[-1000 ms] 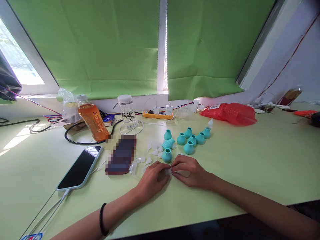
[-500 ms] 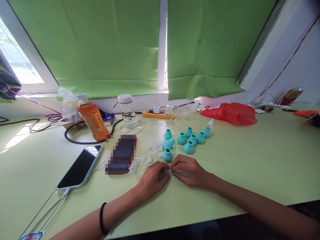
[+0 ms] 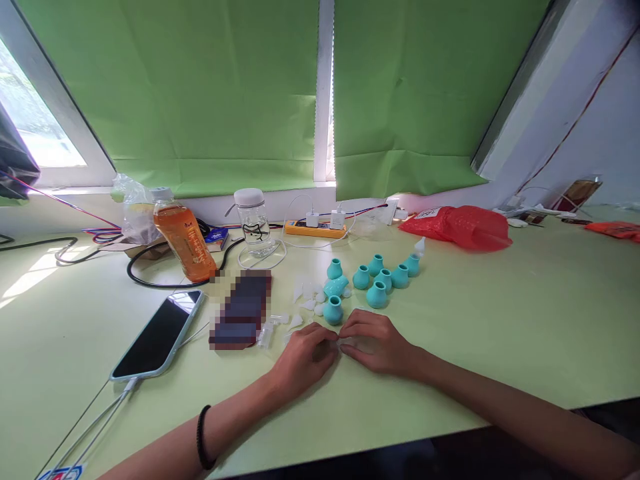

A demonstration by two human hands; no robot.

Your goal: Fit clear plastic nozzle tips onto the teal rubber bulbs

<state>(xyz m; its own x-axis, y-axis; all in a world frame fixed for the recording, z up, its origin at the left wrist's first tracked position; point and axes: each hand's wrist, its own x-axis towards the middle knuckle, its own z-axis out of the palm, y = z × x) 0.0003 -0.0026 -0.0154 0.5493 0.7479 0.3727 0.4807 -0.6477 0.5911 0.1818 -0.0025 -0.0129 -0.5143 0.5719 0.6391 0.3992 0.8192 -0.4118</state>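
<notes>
Translucent piece [image 3: 338,345], one, sits mostly hidden between left hand [image 3: 303,355] and right hand [image 3: 377,344]; cannot tell whether either grip clamps it. Nine turquoise pots [image 3: 377,296] lie beyond.

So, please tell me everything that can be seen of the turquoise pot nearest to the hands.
The turquoise pot stands upright on the pale table, just beyond the left hand. It has a round belly, narrower neck and open mouth. Its smooth surface looks plastic. Small whitish pieces lie close on its left; whether they touch it, I cannot tell.
</notes>
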